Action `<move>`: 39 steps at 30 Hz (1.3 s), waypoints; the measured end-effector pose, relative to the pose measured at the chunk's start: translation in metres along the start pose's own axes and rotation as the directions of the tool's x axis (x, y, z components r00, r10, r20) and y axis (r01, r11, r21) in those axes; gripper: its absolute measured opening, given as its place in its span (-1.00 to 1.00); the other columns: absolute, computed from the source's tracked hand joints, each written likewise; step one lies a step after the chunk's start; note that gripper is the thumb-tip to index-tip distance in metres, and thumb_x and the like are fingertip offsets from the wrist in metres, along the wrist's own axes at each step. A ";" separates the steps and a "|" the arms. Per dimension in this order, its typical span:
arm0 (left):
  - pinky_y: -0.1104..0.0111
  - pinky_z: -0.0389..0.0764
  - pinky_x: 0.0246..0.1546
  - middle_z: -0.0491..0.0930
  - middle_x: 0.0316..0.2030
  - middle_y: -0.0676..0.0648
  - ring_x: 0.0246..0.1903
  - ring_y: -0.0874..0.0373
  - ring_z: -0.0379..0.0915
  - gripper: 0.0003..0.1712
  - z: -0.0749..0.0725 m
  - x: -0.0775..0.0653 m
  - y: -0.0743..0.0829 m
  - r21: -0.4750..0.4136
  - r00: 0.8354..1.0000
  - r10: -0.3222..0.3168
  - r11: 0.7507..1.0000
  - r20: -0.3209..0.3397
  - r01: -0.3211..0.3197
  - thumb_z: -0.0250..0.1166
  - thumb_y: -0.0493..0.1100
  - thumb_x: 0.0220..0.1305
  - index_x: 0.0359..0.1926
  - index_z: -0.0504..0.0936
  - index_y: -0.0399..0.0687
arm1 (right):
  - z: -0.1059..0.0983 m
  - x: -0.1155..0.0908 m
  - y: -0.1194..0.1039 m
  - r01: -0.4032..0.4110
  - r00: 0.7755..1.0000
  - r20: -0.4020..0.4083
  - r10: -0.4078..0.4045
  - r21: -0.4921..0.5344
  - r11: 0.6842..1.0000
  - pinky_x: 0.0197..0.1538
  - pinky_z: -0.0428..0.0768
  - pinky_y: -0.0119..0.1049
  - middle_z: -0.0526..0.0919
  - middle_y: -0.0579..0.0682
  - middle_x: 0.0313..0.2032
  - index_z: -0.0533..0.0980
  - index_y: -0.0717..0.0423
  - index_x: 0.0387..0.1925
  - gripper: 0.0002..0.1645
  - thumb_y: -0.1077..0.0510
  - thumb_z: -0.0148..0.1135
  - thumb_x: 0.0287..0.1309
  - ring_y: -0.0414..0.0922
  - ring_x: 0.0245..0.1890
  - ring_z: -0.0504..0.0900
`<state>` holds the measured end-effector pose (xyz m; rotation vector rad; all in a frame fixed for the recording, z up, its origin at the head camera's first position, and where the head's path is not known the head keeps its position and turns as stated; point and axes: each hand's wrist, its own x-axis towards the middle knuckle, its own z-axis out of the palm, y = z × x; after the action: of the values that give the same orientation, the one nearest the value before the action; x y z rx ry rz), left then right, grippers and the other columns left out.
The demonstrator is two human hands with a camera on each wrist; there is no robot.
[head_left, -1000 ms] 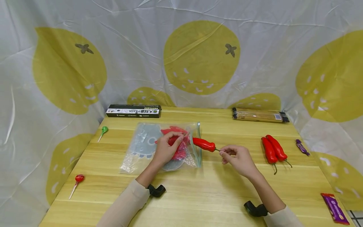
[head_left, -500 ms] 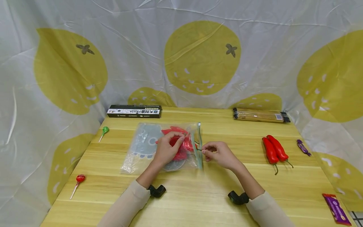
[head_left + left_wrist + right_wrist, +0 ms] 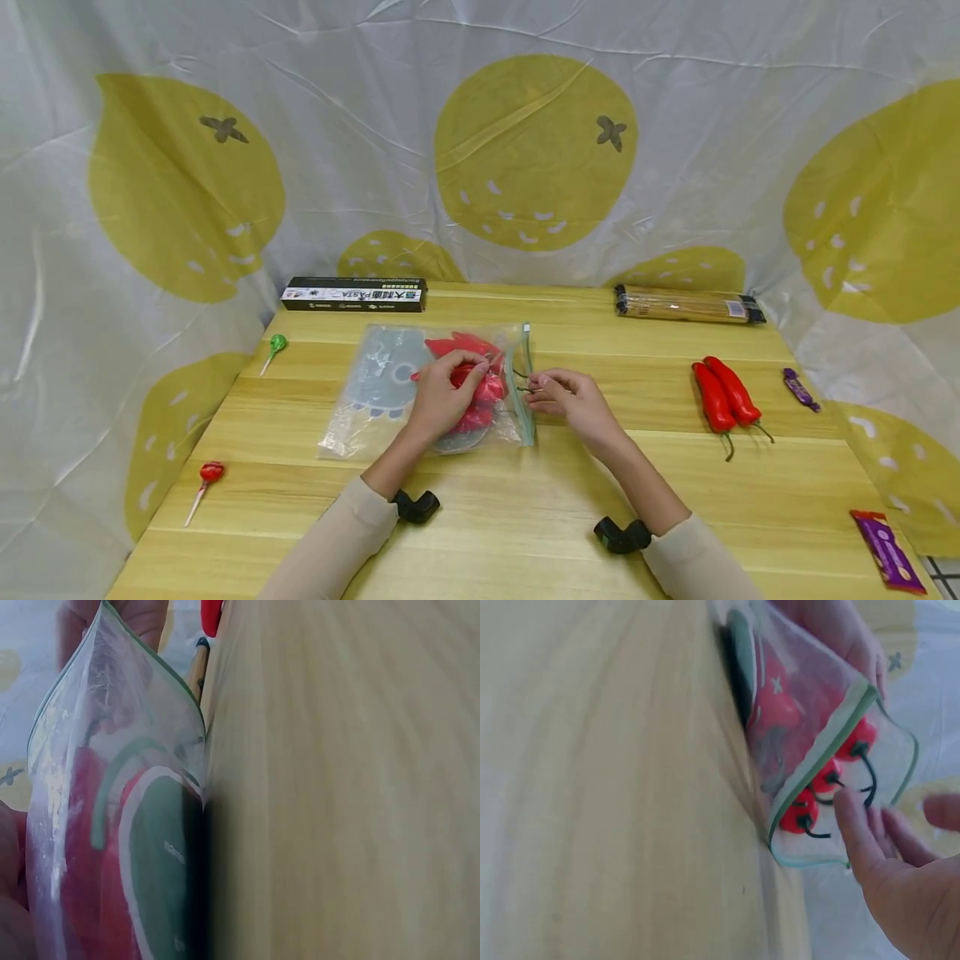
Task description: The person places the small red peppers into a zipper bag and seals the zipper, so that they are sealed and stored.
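A clear zip bag (image 3: 341, 433) with a grey print lies on the wooden table, its green-edged mouth facing right. Several red chili peppers (image 3: 801, 814) are inside, green stems toward the opening. My left hand (image 3: 438, 396) pinches the bag's upper film close to the mouth, which gapes in both wrist views. At that opening is my right hand (image 3: 577, 404), its fingers near the stems and its thumb (image 3: 943, 811) spread away from them in the right wrist view; nothing is held there. Two more chili peppers (image 3: 712, 396) lie side by side at the right.
A black pasta box (image 3: 354, 294) stands at the back left, a pack of noodle sticks (image 3: 678, 305) at the back right. Green (image 3: 278, 342) and red lollipops (image 3: 212, 472) lie left. A small purple candy (image 3: 800, 389) and a purple chocolate bar (image 3: 888, 552) are at the right.
My right hand has moved left, pushing a chili pepper by its stem into the bag, and its fingers have since let go. My left hand has stayed in place on the bag.
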<state>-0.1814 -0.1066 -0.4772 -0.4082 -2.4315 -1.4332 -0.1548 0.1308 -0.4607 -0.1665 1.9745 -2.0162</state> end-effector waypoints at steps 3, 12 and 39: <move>0.35 0.61 -0.18 0.68 -0.30 0.21 -0.26 0.32 0.57 -0.89 0.000 0.000 -0.002 -0.019 1.000 -0.014 1.000 0.004 0.014 0.32 0.06 0.27 -0.24 0.67 0.23 | 0.000 -0.012 -0.001 -0.018 1.000 -0.015 0.020 0.130 0.991 0.27 0.46 0.01 0.33 0.38 0.27 0.25 0.37 0.29 -0.39 -0.04 -0.12 0.50 0.22 0.22 0.48; 0.36 0.61 -0.15 0.68 -0.25 0.22 -0.21 0.32 0.58 -0.87 -0.001 0.000 -0.006 -0.031 0.999 -0.020 0.999 0.030 0.021 0.29 0.09 0.29 -0.21 0.66 0.25 | 0.006 -0.037 -0.006 -0.013 1.000 0.018 0.007 0.352 0.936 0.40 0.26 -0.07 0.14 0.41 0.41 0.09 0.33 0.39 -0.32 -0.10 -0.25 0.53 0.20 0.43 0.18; 0.29 0.62 -0.05 0.68 -0.22 0.16 -0.18 0.27 0.59 -0.85 -0.001 -0.001 0.004 -0.009 1.000 0.026 1.000 -0.014 -0.026 0.30 0.05 0.28 -0.19 0.67 0.17 | -0.007 -0.053 -0.010 0.115 0.993 -0.026 -0.113 0.095 0.989 0.31 0.44 -0.08 0.34 0.31 0.31 0.09 0.18 0.40 -0.35 -0.14 -0.23 0.51 0.23 0.32 0.35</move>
<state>-0.1786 -0.1056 -0.4743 -0.4288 -2.4014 -1.4323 -0.1082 0.1539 -0.4444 -0.2422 1.9151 -2.1882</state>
